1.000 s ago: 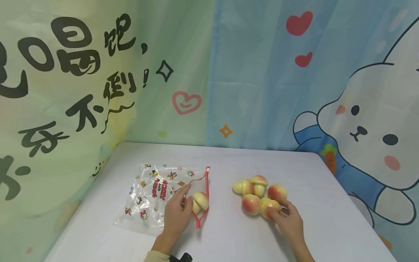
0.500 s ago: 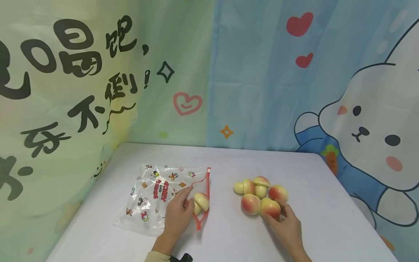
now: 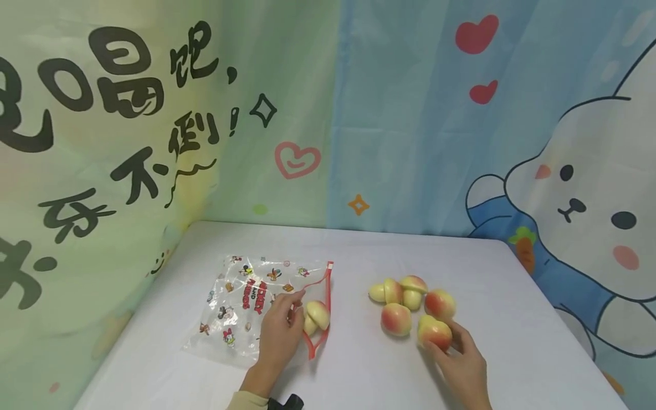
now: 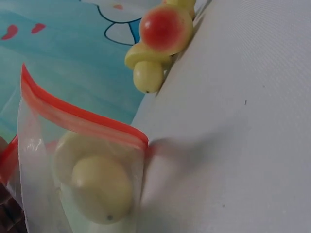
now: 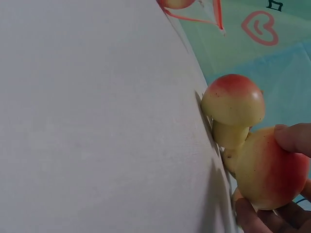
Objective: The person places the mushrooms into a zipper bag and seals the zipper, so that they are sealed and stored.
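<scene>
Right grip [image 3: 461, 360] pinches a red-yellow toy mushroom [image 3: 434, 333]; left grip [image 3: 279, 330] holds the clear bag [image 3: 241, 327] by its mouth. White tabletop [image 3: 369, 373] under all. Bag lies left, pale mushroom [image 3: 318, 315] inside near opening. Four loose mushrooms [image 3: 396, 319] clustered just beyond held one.

Red "MICKEY AND FRIENDS" [image 3: 254, 295] on clear bag [image 3: 238, 324], black Chinese "不倒!" [image 3: 137, 175] on backdrop [image 3: 307, 102]

- right hand [image 3: 463, 361]: its fingers hide part of the mushroom [image 3: 434, 331]
- bag [image 5: 218, 13]: mostly beyond the right wrist view's top edge
- black object [image 3: 287, 402], bottom centre: cut off, unidentifiable
- rabbit print [image 3: 589, 193]: cropped at frame right
</scene>
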Demonstrator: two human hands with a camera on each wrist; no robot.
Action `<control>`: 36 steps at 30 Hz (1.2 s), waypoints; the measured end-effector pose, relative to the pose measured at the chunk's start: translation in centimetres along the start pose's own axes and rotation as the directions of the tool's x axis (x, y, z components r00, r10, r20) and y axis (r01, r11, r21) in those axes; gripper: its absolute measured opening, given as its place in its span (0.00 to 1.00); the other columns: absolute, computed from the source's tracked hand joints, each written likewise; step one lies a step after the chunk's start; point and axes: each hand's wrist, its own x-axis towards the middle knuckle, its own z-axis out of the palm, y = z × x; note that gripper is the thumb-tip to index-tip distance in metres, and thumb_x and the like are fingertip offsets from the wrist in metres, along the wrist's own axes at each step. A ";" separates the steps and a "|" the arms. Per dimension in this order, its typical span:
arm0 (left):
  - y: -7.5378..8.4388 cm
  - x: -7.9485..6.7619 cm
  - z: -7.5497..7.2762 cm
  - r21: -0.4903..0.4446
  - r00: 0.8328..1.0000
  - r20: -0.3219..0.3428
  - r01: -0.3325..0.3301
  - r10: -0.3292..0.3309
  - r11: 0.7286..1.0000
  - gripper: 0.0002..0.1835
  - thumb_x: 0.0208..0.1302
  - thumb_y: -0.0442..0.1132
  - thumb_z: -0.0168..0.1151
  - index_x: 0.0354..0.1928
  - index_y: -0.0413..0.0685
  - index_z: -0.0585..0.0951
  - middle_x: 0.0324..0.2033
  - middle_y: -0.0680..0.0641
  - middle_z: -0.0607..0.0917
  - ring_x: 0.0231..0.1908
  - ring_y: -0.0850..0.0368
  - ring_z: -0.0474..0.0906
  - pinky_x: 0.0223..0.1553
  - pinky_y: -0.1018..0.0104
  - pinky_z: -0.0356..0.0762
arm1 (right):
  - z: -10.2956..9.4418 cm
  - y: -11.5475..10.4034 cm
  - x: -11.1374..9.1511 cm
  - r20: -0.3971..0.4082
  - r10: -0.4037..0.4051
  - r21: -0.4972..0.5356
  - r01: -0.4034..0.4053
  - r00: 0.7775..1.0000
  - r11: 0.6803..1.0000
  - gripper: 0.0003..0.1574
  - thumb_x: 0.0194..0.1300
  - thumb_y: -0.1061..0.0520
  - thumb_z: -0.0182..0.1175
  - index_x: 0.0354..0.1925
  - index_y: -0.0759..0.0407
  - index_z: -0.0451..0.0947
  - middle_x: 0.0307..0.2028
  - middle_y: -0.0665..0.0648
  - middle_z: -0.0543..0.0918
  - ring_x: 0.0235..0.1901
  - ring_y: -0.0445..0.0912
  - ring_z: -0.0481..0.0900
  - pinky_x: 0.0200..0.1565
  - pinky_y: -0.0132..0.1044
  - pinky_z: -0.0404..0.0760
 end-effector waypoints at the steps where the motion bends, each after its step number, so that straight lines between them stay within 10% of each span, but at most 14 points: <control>1: 0.0 0.0 0.0 0.006 1.000 -0.006 -0.003 0.003 1.000 0.19 0.54 0.24 0.63 0.49 0.44 0.84 0.33 0.53 0.80 0.25 0.68 0.69 0.24 0.76 0.70 | 0.1 -0.1 -0.2 -0.016 -0.009 -0.003 0.009 1.000 1.000 0.44 0.53 0.47 0.75 0.64 0.55 0.70 0.55 0.63 0.80 0.42 0.26 0.70 0.37 0.16 0.74; 13: 0.3 0.4 -0.4 -0.033 0.996 -0.038 0.084 -0.085 0.996 0.21 0.53 0.24 0.60 0.52 0.39 0.79 0.29 0.51 0.79 0.24 0.65 0.72 0.23 0.74 0.72 | 1.6 -3.8 -1.8 -0.138 -0.298 0.118 0.315 0.944 0.942 0.41 0.45 0.67 0.77 0.58 0.59 0.74 0.52 0.55 0.81 0.45 0.28 0.74 0.39 0.19 0.78; 24: 0.4 0.7 -0.8 0.010 0.998 -0.058 0.015 -0.015 1.000 0.20 0.51 0.24 0.64 0.48 0.43 0.82 0.28 0.55 0.79 0.22 0.70 0.68 0.20 0.76 0.67 | 6.3 -7.8 -3.6 0.145 -0.335 0.330 0.274 0.931 0.903 0.39 0.48 0.64 0.76 0.58 0.56 0.73 0.53 0.56 0.80 0.49 0.41 0.79 0.44 0.32 0.82; 36: 0.1 0.9 -1.0 -0.042 0.996 -0.076 -0.059 0.055 0.997 0.19 0.52 0.22 0.64 0.46 0.45 0.83 0.29 0.54 0.81 0.19 0.72 0.61 0.17 0.81 0.58 | 11.8 -8.1 -3.5 0.221 -0.349 0.384 0.248 0.911 0.889 0.38 0.45 0.64 0.77 0.55 0.61 0.75 0.51 0.58 0.82 0.47 0.49 0.80 0.40 0.36 0.84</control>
